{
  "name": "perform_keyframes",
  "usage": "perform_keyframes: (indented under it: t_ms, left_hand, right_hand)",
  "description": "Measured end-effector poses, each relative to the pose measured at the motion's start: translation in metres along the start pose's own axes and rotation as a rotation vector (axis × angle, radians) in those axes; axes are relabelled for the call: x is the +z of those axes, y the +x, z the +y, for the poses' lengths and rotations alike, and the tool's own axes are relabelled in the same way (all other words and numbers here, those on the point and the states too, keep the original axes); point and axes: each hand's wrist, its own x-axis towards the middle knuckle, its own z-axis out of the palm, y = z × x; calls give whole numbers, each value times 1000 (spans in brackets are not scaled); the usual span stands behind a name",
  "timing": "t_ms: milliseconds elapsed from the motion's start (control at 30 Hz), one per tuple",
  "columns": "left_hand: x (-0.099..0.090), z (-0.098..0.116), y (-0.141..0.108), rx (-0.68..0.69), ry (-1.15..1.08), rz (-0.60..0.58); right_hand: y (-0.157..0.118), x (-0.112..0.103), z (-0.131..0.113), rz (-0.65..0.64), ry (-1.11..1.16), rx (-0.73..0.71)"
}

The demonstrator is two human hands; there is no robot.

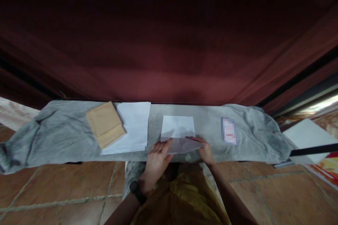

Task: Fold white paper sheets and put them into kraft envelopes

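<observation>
A white sheet of paper (178, 126) lies in front of me on a grey cloth, its near part folded or lifted up and in shade. My left hand (159, 154), with a dark watch on the wrist, rests at the sheet's near left corner, fingers together and pressing on the paper. My right hand (204, 149) pinches the near right corner, which is raised a little off the cloth. The underside of the folded part is hidden.
A grey cloth (66, 130) covers the narrow table. To the left, brown envelopes (105, 123) partly overlap a stack of white paper (136, 123). A blurred card (229, 131) lies at the right. Dark red fabric (169, 59) hangs behind the table.
</observation>
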Motion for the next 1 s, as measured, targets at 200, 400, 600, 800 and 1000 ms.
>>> perform_keyframes:
  t_ms: [200, 400, 600, 800, 1000]
  left_hand:
    - [15, -49, 40, -366, -471, 89]
    - [33, -51, 66, -490, -371, 17]
    - [42, -51, 68, -544, -340, 37]
    - [38, -46, 66, -595, -263, 19]
    - [39, -43, 65, -593, -172, 6]
  right_hand:
    - [19, 10, 0, 146, -80, 158]
    - [31, 14, -1, 193, -161, 192]
    - [33, 13, -2, 200, -220, 200]
    - [30, 18, -1, 203, -271, 203]
    - [25, 26, 0, 175, -471, 187]
